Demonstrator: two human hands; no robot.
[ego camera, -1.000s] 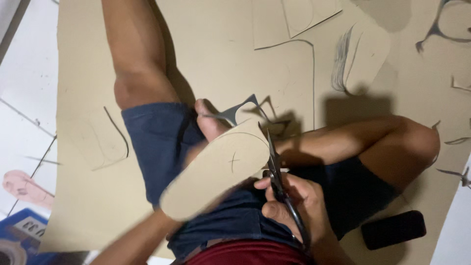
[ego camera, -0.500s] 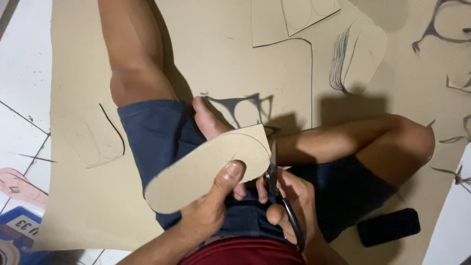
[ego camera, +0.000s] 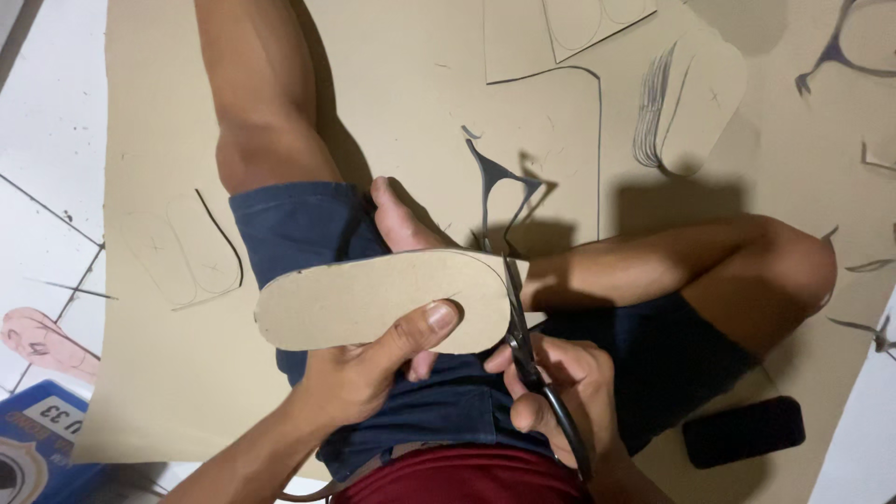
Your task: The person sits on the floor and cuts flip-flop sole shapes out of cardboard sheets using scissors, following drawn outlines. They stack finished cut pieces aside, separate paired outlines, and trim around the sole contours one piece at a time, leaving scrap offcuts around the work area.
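Head view: the left hand (ego camera: pixel 359 373) grips a sole-shaped cardboard cutout (ego camera: pixel 373 297), thumb pressed on its top face and fingers closed beneath, holding it level above the lap. The right hand (ego camera: pixel 560 392) is closed through the handles of black scissors (ego camera: pixel 523 341); the blades stand at the cutout's rounded right end, nearly shut on the edge. A thin offcut strip (ego camera: pixel 499 201) curls away from that end. Most of the outline appears trimmed clean, the left end and both long edges reading as finished curves; judged from this, only the rounded end at the blades is left to cut. Other cut soles (ego camera: pixel 695 103) lie well apart on the large cardboard sheet (ego camera: pixel 168 140), which also carries traced outlines (ego camera: pixel 191 247) not yet cut.
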